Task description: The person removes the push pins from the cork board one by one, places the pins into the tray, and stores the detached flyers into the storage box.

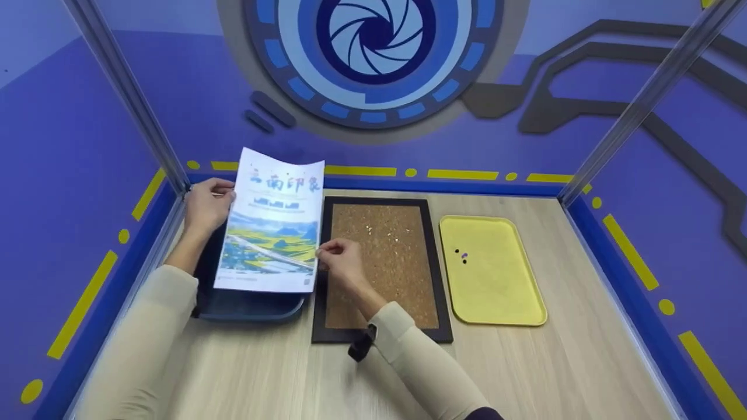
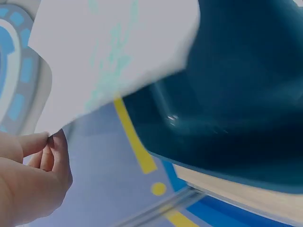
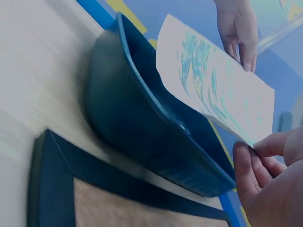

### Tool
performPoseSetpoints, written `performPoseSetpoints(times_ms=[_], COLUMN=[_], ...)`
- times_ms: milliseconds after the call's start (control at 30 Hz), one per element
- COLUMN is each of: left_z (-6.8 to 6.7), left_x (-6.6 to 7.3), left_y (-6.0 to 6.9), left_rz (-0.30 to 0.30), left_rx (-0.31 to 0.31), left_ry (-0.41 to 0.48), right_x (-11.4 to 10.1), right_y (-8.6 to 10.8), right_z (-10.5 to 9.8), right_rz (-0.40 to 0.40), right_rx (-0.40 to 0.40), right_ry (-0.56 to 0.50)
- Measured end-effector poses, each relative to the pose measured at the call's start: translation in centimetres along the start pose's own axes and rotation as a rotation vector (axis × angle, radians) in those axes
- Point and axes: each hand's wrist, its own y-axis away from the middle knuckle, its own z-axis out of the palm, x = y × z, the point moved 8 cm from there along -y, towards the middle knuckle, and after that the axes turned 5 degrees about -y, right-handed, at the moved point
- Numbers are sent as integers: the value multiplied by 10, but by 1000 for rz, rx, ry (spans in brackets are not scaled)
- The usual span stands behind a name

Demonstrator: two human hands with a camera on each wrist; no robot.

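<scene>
A printed paper poster [image 1: 271, 224] with a landscape picture and large Chinese characters is held above a dark blue plastic bin [image 1: 251, 308]. My left hand [image 1: 207, 210] pinches its left edge between thumb and fingers. On the opposite edge, my right hand [image 1: 344, 265] pinches the paper low down. The right wrist view shows the sheet [image 3: 213, 80] bowed slightly between both hands, over the bin's opening. Right of the bin lies a cork board [image 1: 382, 280] in a black frame, partly under my right forearm. Several small shiny pins [image 1: 369, 229] dot its upper half.
A yellow tray [image 1: 496, 291] lies right of the cork board, with a few small dark and purple pieces [image 1: 464, 255] on it. Blue-purple panels [image 1: 408, 146] enclose the wooden table [image 1: 560, 373] at the back and sides. A metal post [image 1: 131, 99] stands at the left corner.
</scene>
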Motion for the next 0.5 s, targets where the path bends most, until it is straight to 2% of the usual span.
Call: performPoseSetpoints(times_ms=[267,500], left_z=[-7,0], left_x=[-44,-74], left_y=[-6,-5], left_rz=[-167,-227], left_rx=[-58,-91], left_ry=[79,85], right_x=[9,12], right_y=[3,8], right_z=[35,47], right_rz=[14,21], right_rx=[1,2], right_ry=[-15,8])
